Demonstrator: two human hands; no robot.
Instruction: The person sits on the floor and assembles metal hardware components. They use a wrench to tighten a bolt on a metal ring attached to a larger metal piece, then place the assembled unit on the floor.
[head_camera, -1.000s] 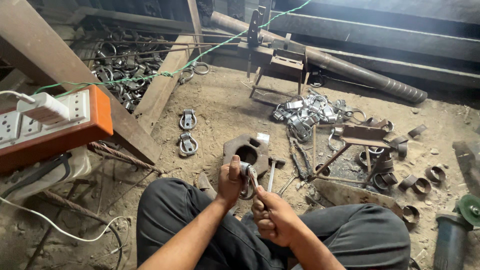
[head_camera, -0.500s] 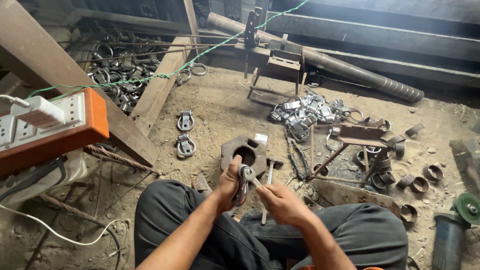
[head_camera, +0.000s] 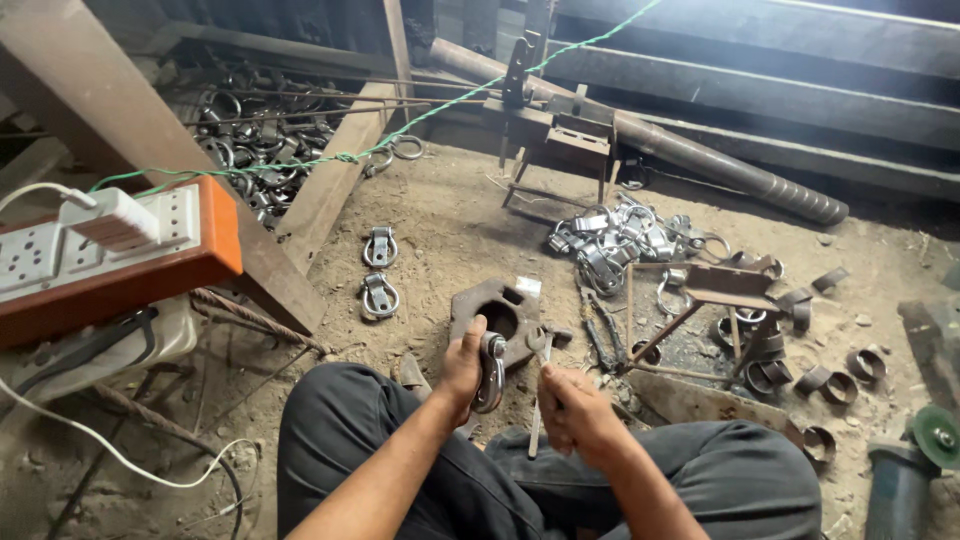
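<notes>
My left hand (head_camera: 462, 368) grips a metal ring clamp (head_camera: 491, 372), held upright just above my lap. My right hand (head_camera: 572, 410) is closed around the handle of a small hammer (head_camera: 540, 385), whose head sits close to the right of the clamp. Directly beyond both hands a thick rusty metal block with a round hole (head_camera: 503, 318) lies on the dirt floor. My legs in dark trousers fill the bottom of the view.
Two finished clamps (head_camera: 380, 270) lie on the dirt to the left. A pile of shiny clamps (head_camera: 612, 240) sits beyond, with a small metal stand (head_camera: 722, 288) and bent metal bands (head_camera: 830, 380) to the right. An orange power strip box (head_camera: 110, 250) stands at left, a grinder (head_camera: 915, 460) at the lower right.
My right hand has moved off the clamp and apart to the right, now holding the hammer. My left hand still holds the clamp, slightly raised.
</notes>
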